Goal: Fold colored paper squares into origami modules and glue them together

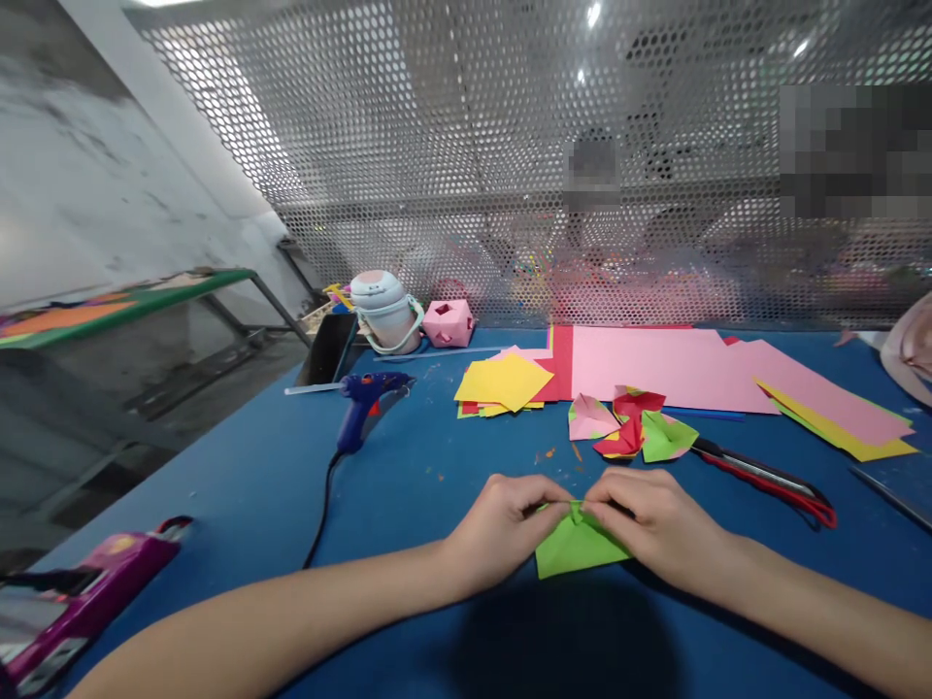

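Paper (579, 555), green and pinched up at its far edge, is located on the near part of the bench (254, 485), directly between your two hands. Its long axis runs roughly left to right, along the line from one hand to the other. Your left hand (502, 529) pinches the far edge between thumb and fingers, left of a small central pleat; your right hand (655, 519) pinches the same edge, right of the pleat. The fingertips are near each other but apart. Neither hand is nearer: both are in contact with the sheet. Note the folded pieces (627, 434) just beyond your right hand; they limit forward reach on that side. The cutter (772, 478) lies to their right, beyond your right forearm. Squares (506, 382) are stacked beyond your left hand, with pink sheets (648, 364) behind and to the right. The glue gun (356, 424) rests at left, its cord (325, 505) running down toward your left forearm.
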